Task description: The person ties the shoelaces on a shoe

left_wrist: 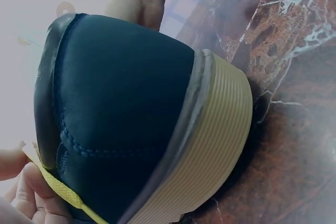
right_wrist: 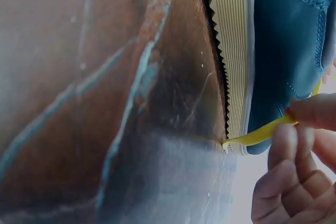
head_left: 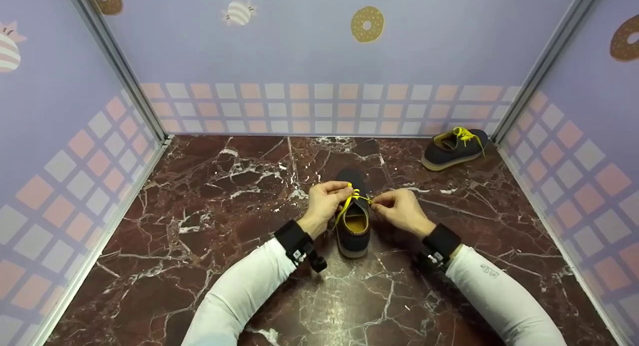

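A dark shoe [head_left: 353, 243] with a tan ribbed sole and yellow laces stands on the marble-patterned surface, its heel toward me. On its left side my left hand [head_left: 323, 202] pinches a yellow lace [left_wrist: 63, 188] between thumb and fingers, close to the shoe's opening. To the right, my right hand [head_left: 402, 210] pinches the other yellow lace [right_wrist: 257, 136] between thumb and index finger, with its tip sticking out past the fingers. Both laces run from the top of the lacing, and the yellow inside of the shoe shows between the hands.
A second dark shoe [head_left: 452, 154] with yellow laces stands at the back right, near the corner. Lilac panels with a checkered band [head_left: 324, 108] wall in the dark red surface [head_left: 224, 211] at the back and both sides.
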{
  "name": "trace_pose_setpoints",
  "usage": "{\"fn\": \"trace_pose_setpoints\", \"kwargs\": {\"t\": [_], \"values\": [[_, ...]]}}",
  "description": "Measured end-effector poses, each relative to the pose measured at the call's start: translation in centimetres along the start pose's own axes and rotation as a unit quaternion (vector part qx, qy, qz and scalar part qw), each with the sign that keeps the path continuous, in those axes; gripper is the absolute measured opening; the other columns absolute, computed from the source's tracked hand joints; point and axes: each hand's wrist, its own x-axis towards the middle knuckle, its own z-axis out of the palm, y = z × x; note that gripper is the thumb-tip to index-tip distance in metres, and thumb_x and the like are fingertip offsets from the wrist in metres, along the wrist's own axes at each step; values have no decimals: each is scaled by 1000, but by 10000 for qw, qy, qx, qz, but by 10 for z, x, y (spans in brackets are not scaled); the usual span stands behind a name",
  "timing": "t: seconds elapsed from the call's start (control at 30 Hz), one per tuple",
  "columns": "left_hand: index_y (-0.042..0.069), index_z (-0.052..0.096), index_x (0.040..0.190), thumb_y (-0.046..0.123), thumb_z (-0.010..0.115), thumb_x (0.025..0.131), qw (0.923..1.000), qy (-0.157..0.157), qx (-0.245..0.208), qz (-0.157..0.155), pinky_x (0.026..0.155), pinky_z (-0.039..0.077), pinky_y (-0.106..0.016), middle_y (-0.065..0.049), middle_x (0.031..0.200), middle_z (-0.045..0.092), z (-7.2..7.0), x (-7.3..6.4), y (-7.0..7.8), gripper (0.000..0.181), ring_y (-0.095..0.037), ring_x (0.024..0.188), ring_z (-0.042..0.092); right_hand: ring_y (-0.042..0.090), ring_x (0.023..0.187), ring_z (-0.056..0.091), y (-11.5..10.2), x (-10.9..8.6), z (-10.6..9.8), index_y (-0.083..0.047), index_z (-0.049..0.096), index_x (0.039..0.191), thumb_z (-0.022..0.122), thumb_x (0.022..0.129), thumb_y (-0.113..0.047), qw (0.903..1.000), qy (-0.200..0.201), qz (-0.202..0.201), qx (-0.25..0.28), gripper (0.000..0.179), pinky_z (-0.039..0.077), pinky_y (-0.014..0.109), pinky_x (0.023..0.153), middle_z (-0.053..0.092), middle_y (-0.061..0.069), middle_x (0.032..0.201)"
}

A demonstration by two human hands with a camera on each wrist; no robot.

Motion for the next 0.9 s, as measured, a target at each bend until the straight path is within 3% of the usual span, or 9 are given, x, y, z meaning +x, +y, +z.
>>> {"fn": "trace_pose_setpoints", "kwargs": {"t": [0.1, 0.33, 0.53, 0.9], "values": [[-8, 81, 124, 6, 83, 99, 9999, 62, 52, 77, 55, 49, -17, 0, 93, 86, 0, -1, 0, 29, -3, 64, 64, 0, 59, 61, -1, -1, -1, -6, 89, 104, 81, 100, -8, 9997, 3, 47, 226, 10, 49, 18, 57, 83, 12, 84], [-5, 83, 117, 8, 83, 100, 9997, 119, -8, 199, 56, 49, -18, 6, 87, 84, -1, -2, 0, 22, -3, 66, 64, 14, 79, 78, -4, -3, 0, -1, 88, 104, 82, 98, -6, 9980, 553, -244, 208, 10, 55, 13, 72, 88, 10, 93], [-7, 82, 117, 7, 83, 99, 9994, 57, -15, 328, 56, 49, -17, 4, 86, 84, -2, -4, -1, 23, -3, 64, 63, 15, 71, 78, -5, -4, 0, -3, 89, 103, 83, 96, -5, 9946, 911, -297, 410, 9, 52, 10, 65, 88, 13, 93], [-10, 81, 118, 3, 81, 99, 9988, 30, 21, 497, 55, 50, -17, 6, 84, 83, -2, -5, -3, 23, -2, 64, 63, -6, 67, 69, -8, -2, -4, -2, 88, 114, 76, 99, 3, 9845, 1343, -372, 1065, 20, 47, 9, 59, 86, 22, 99]]}}
